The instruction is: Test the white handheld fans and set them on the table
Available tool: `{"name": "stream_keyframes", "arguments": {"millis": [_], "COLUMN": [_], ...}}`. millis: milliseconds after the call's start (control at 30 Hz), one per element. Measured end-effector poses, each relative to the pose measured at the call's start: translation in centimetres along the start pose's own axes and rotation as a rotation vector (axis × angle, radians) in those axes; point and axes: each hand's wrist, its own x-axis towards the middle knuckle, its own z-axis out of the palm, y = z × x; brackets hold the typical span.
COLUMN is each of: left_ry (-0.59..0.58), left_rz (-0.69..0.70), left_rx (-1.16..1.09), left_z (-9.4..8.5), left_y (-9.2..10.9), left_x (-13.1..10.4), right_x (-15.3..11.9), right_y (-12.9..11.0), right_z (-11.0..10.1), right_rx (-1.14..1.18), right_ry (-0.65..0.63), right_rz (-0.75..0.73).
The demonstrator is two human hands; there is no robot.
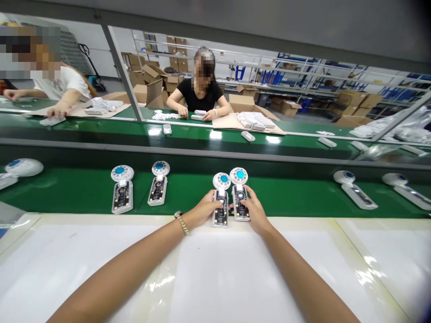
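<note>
Two white handheld devices stand side by side in front of me, each with a round head, a blue centre and a dark circuit board showing in its body. My left hand [206,208] is closed around the left device [221,215], thumb lying over its board. Around the right device [240,211] my right hand [255,210] is closed, its thumb also on the board. The two round heads nearly touch. Both devices are at the near edge of the green conveyor belt [188,188]; whether they rest on it I cannot tell.
Similar devices lie on the belt to the left [123,197] and right [360,197]. A white worktop [215,269] is nearest me. Across a second belt, one person [202,89] handles white parts, and another person [67,89] sits further left. A metal post [123,72] rises between them.
</note>
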Motion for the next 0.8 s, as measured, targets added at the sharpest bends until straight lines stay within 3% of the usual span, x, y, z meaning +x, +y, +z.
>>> {"name": "stream_keyframes", "arguments": {"millis": [433, 800], "left_ry": [-0.010, -0.018], "left_rz": [-0.020, 0.024], "left_rx": [0.069, 0.030], "left_z": [0.1, 0.3], "left_y": [0.7, 0.8], "left_x": [-0.8, -1.0], "right_x": [0.3, -0.3], "right_y": [0.8, 0.1], "right_z": [-0.5, 0.1], "right_rx": [-0.044, -0.040], "right_ry": [-0.035, -0.025], "right_rz": [-0.069, -0.071]}}
